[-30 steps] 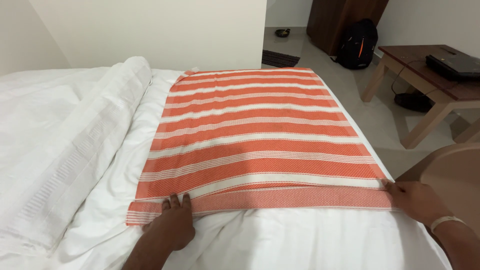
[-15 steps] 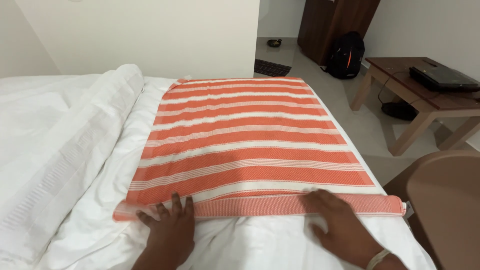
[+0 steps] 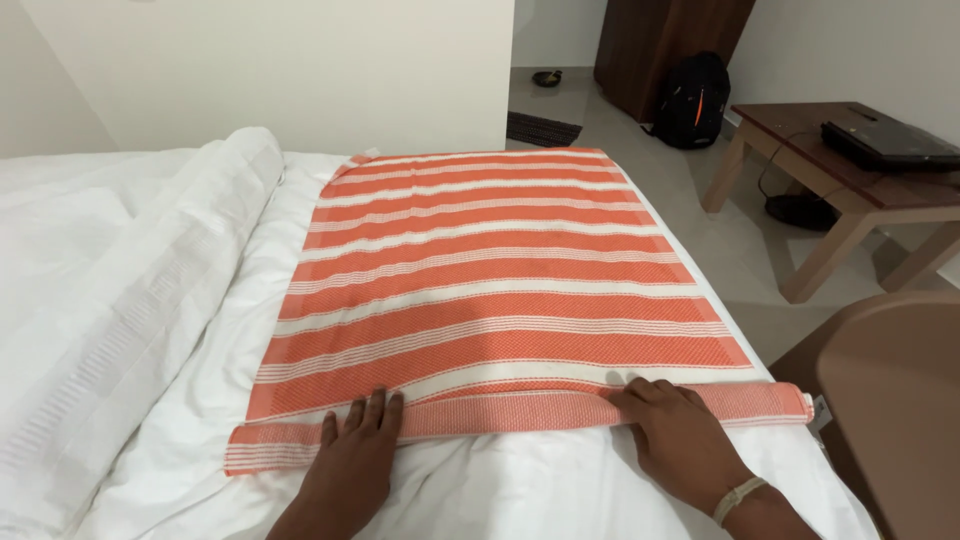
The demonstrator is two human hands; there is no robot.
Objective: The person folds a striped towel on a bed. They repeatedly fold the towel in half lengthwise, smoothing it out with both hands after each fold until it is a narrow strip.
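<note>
Towel [image 3: 500, 270], orange with white stripes, lying spread flat over the white bed sheet [image 3: 240, 330], near edge already turned into a low roll. Left hand [image 3: 355, 455] pressing down flat on that rolled hem, fingers stretched forward and unclenched, gripping nothing. Right hand [image 3: 685, 440] resting palm down on the same roll further along, fingers curling lightly over the fold, not closing around it. Roll running crosswise right under both palms, rest of the cloth stretching away from them toward the far end of the bed.

Looking soft, thin and light, woven, limp rather than stiff, likely bunching or skewing under uneven pressure; not fragile, not slippery against the sheet. Best taken along the rolled hem, hands well apart, near the two corners.

Outward from there: rumpled white duvet [image 3: 110, 290] heaped to the left; beyond the bed's right side a wooden table [image 3: 860, 190] bearing a dark flat device, a black backpack [image 3: 690, 100] leaning on the floor, a brown chair back [image 3: 890, 400] close by.
</note>
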